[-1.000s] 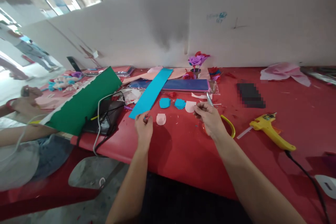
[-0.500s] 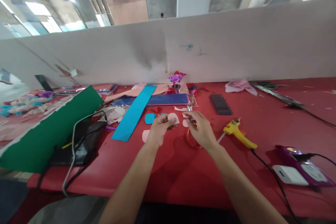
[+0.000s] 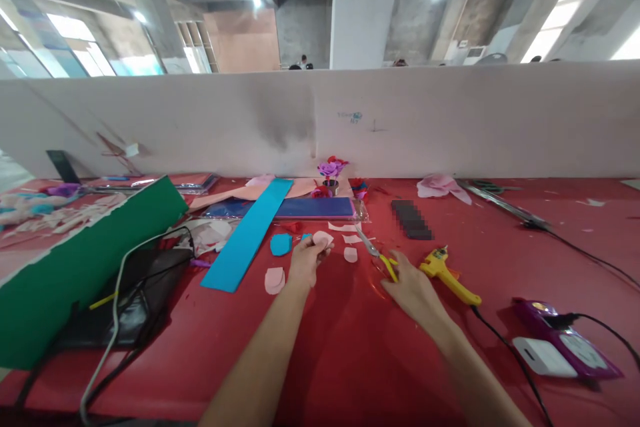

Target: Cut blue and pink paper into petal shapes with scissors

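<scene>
My left hand (image 3: 306, 261) pinches a pale pink rounded paper petal (image 3: 323, 239) between thumb and fingers. Beside my right hand (image 3: 411, 283) are yellow-handled scissors (image 3: 387, 265), their blades pointing up and left. The right thumb and fingers are spread around the handle end, not visibly closed on it. Around the hands lie a small pink paper piece (image 3: 351, 254), pink cut strips (image 3: 345, 227), more pink petals (image 3: 275, 280) and a blue cut piece (image 3: 281, 244). An orange-red ring (image 3: 377, 285) lies partly under the scissors.
A yellow glue gun (image 3: 450, 277) with a cord lies right of my right hand, near a purple power strip (image 3: 575, 340). A long blue strip (image 3: 247, 237) and a green board (image 3: 95, 273) are leftward. A small flower pot (image 3: 331, 185) stands by the white partition (image 3: 200, 120).
My right hand has moved right and lower, with the scissors now lying beside it on the table. The left hand still holds the petal. The camera view has tilted up.
</scene>
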The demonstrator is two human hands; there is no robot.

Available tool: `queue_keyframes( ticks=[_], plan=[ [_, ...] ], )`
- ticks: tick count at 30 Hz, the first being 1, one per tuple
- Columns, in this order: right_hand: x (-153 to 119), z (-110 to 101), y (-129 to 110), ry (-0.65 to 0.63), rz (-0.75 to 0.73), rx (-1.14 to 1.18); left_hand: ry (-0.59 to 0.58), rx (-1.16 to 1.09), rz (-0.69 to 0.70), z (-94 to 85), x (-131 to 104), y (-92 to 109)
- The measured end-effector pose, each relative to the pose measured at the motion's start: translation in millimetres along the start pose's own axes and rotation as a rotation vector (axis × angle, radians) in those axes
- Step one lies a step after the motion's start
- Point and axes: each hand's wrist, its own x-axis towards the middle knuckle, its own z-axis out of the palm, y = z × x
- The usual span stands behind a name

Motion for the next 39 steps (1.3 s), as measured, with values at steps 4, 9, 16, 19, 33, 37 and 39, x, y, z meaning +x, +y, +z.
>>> queue_keyframes(
  ticks=[4,9,16,19,33,37,39],
  plan=[
    [-7,-16,-12,0.032,-0.123,0.46,0.072,-0.038,0.013,0.2,2,14],
    [13,-18,-48,-0.158,-0.196,0.942,0.057,-0.119,0.043,18.5,0,29],
    [14,-4,-40,-0.426,-0.347,0.795,0.003,-0.178,0.025,6.4,-9,33],
    [8,1,-34,-0.517,-0.324,0.812,-0.016,-0.168,0.03,2.4,-10,40],
    [4,10,-40,-0.612,-0.353,0.786,0.04,-0.104,0.026,-0.5,-9,44],
    [6,15,-40,-0.599,-0.333,0.789,0.052,-0.064,0.024,0.2,-8,44],
    [7,17,-41,-0.606,-0.32,0.807,0.058,-0.047,0.027,-0.3,-7,43]
  ],
)
